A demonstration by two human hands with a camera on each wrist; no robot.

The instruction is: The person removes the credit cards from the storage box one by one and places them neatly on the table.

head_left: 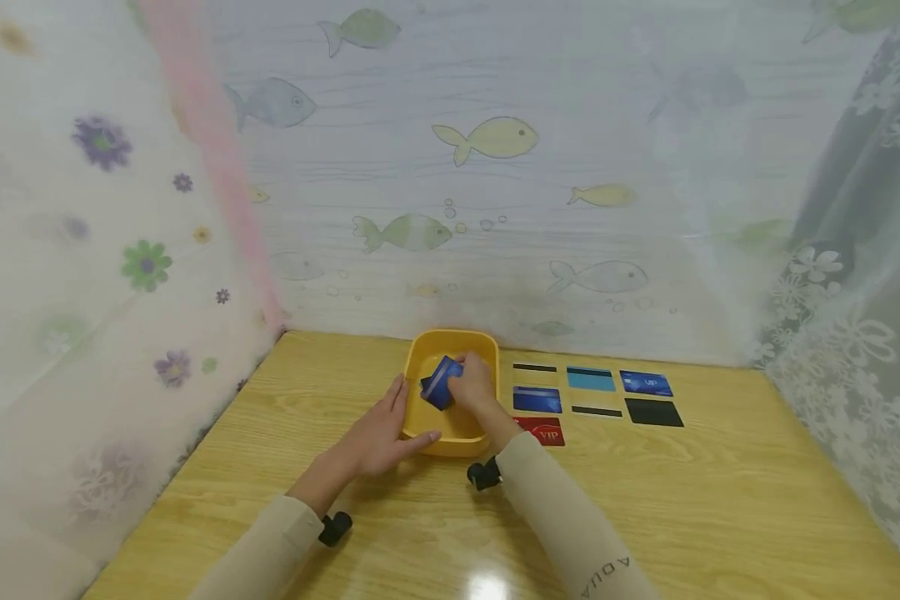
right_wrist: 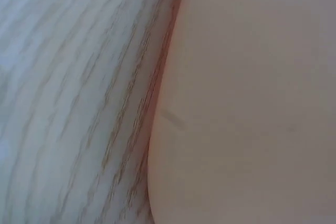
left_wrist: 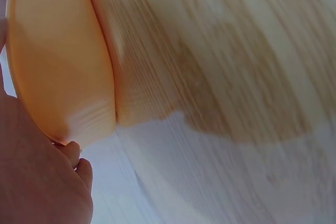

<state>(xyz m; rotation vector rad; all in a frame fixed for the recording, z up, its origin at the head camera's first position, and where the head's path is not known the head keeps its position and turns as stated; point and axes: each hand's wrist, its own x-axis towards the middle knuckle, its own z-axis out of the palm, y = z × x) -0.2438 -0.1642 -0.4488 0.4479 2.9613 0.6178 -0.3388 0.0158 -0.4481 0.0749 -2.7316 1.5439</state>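
Observation:
A yellow plastic bin (head_left: 420,357) stands on the table near the back edge. My left hand (head_left: 378,437) holds its front left corner, fingers along the left wall and thumb across the front rim. The left wrist view shows that hand (left_wrist: 42,161) against the bin's outer wall (left_wrist: 63,61). Reaching into the bin, my right hand (head_left: 474,382) pinches a blue card (head_left: 442,383) with a pale stripe. A dark corner beside it is partly hidden, so I cannot tell whether it is another card. The right wrist view shows only the bin's wall (right_wrist: 241,103) and wood.
Right of the bin, cards lie in rows: a red VIP card (head_left: 549,432), a blue striped card (head_left: 537,400), a light-blue card (head_left: 591,380), a blue VIP card (head_left: 647,383), a black card (head_left: 653,412) and pale black-striped ones. Fish-printed curtain (head_left: 502,208) hangs behind the wooden table (head_left: 720,500).

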